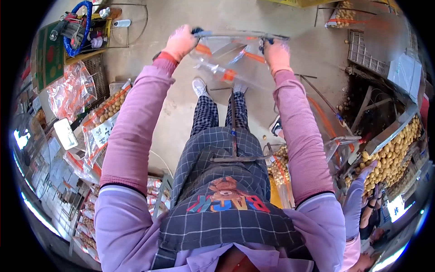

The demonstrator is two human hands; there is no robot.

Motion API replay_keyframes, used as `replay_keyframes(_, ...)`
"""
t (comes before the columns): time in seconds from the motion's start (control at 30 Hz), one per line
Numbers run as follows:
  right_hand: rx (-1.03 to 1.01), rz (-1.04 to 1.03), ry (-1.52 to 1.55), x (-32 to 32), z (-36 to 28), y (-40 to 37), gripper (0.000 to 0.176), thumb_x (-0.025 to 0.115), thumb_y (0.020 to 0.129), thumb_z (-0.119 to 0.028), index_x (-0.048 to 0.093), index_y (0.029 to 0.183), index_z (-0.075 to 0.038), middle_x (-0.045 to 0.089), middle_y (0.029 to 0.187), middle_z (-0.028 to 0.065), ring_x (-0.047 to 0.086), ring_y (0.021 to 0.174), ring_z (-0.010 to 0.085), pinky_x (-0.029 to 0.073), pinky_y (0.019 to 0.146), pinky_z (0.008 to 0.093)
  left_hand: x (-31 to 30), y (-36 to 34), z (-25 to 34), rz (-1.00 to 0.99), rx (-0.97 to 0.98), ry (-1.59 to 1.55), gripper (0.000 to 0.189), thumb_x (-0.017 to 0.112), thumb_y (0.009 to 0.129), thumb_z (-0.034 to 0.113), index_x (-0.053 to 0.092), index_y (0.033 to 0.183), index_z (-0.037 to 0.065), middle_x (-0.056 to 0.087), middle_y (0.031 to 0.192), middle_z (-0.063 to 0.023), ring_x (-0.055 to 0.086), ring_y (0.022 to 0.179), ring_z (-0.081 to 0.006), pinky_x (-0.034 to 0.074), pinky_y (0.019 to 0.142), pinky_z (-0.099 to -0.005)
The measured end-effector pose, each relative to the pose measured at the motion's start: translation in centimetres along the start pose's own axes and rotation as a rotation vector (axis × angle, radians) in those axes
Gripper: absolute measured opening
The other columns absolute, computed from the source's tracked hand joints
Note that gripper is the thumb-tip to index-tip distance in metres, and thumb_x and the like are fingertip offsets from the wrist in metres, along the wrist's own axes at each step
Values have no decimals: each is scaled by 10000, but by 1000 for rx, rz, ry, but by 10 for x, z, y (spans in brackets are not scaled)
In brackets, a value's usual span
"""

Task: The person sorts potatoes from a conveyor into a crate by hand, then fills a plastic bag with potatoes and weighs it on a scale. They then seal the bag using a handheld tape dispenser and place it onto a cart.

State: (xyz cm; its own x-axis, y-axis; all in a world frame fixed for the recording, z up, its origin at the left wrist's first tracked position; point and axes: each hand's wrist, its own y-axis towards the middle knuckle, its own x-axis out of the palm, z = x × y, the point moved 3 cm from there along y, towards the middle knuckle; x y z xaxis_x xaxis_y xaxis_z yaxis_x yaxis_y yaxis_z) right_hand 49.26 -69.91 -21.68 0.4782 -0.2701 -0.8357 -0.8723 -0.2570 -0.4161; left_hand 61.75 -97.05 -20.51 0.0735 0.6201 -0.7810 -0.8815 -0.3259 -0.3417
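A clear plastic bag with orange stripes (219, 71) is stretched between my two gloved hands, above the floor and in front of my feet. My left hand (179, 42) is closed on one end of its upper edge. At the other end my right hand (277, 55) grips the same edge, its fingers wrapped round it. The lower part of the bag hangs loose and is blurred. A metal stand with crossbars (234, 122) stands upright between my hands and my apron.
Filled bags of round, yellow-brown potato-like produce (108, 109) are at left, near a phone (66, 134) and loose plastic bags (72, 90). At right, a person's hand (367, 170) touches a heap of the produce (394, 147). Behind stands a plastic crate (366, 54).
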Motion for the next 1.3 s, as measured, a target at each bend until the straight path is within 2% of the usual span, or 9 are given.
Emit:
replay_keyframes(0.17, 60, -313, 164, -14, 22, -33, 350, 571, 875, -357, 667, 1022, -54, 666, 988, 198, 611, 978, 378, 469, 852, 460, 5, -27, -7, 4, -46, 6, 318, 599, 797, 262, 691, 1074, 135, 658, 971, -213, 615, 952, -391, 495, 845, -431)
replay_keyframes(0.27, 45, -167, 116, -13, 23, -52, 333, 576, 878, -347, 668, 1035, -68, 673, 959, 188, 624, 938, 370, 476, 832, 453, 11, -36, -18, -47, -244, -241, 344, 597, 802, 246, 694, 1121, 160, 639, 1090, -216, 587, 1058, -368, 476, 907, -394)
replay_keyframes(0.37, 55, -153, 220, -19, 21, -52, 288, 583, 881, -299, 675, 1019, -63, 685, 871, 160, 646, 861, 346, 491, 772, 431, -1, -31, -7, 154, 59, -388, 367, 524, 813, 71, 670, 1149, 44, 674, 1099, -103, 645, 951, -202, 474, 876, -288)
replay_keyframes(0.47, 66, -121, 273, -27, 20, -54, 255, 573, 888, -254, 674, 1017, -59, 691, 789, 113, 662, 786, 305, 497, 722, 398, -16, -14, 8, -60, 272, -468, 369, 499, 801, 54, 668, 1125, 5, 686, 1044, -97, 637, 916, -179, 473, 860, -279)
replay_keyframes(0.53, 124, -137, 311, -36, 13, -52, 246, 564, 888, -247, 678, 1000, -60, 689, 761, 97, 667, 750, 263, 493, 696, 376, -8, -10, -2, -168, 40, -527, 341, 487, 809, 43, 672, 1088, -21, 695, 982, -92, 630, 899, -156, 475, 841, -276)
replay_keyframes(0.6, 116, -94, 320, -40, 8, -50, 243, 555, 887, -242, 682, 969, -51, 684, 741, 93, 663, 704, 234, 490, 668, 360, -5, -9, -10, -226, -122, -457, 329, 503, 806, 142, 686, 1061, 43, 677, 986, -197, 649, 910, -312, 489, 838, -343)
replay_keyframes(0.8, 148, -148, 429, -82, -11, -72, 176, 577, 887, -136, 704, 873, -16, 673, 684, 74, 625, 586, 139, 466, 561, 290, -4, -28, 1, -192, -90, -935, 253, 556, 841, 82, 684, 1038, -13, 690, 908, -65, 612, 797, -104, 492, 748, -238)
replay_keyframes(0.97, -6, -4, 6, -40, 15, -30, 356, 579, 867, -364, 676, 927, -26, 655, 960, 221, 601, 926, 400, 461, 828, 464, 6, -12, 3, -138, -127, -951, 244, 532, 848, 95, 678, 975, -53, 681, 852, -74, 609, 759, -110, 487, 680, -240)
replay_keyframes(1.3, 92, -292, -88, -25, 41, -114, 293, 577, 866, -314, 658, 969, -52, 655, 939, 223, 608, 924, 406, 476, 819, 482, 50, -111, -73, -176, -322, -702, 305, 487, 876, 178, 643, 1027, -36, 670, 847, -216, 660, 812, -280, 489, 715, -374)
